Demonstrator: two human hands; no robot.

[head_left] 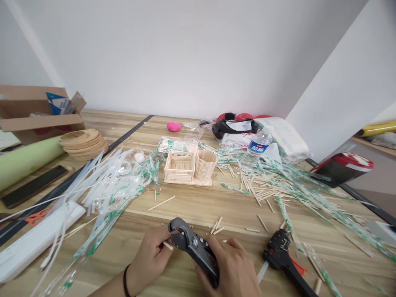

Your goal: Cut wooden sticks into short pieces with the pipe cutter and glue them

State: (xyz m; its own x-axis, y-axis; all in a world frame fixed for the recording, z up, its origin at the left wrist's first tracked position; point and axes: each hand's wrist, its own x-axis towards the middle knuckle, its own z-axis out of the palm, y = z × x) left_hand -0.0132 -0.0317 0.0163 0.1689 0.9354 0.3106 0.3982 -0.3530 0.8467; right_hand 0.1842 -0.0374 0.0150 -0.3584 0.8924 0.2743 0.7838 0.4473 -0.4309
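Note:
Between the fingers of my left hand point(154, 251) is a short wooden stick point(168, 246), its end poking out near the tool's jaws. My right hand point(229, 264) is wrapped round the handles of a black hand cutter point(196, 247) with a curved, hooked jaw. The cutter's jaws are close to my left fingertips. Beyond the hands, a small model made of wooden sticks stands on a flat stick base point(188, 182): a square railed box point(180, 168) on the left and a round stick cup point(206, 165) on the right.
To the right lies a black glue gun point(281, 251). Many loose sticks point(262, 187), green-printed plastic wrappers point(297, 185) and a water bottle point(258, 148) spread across the right side. Clear glue sticks point(99, 185), a white power strip point(40, 241) and a cardboard box point(40, 121) are at left.

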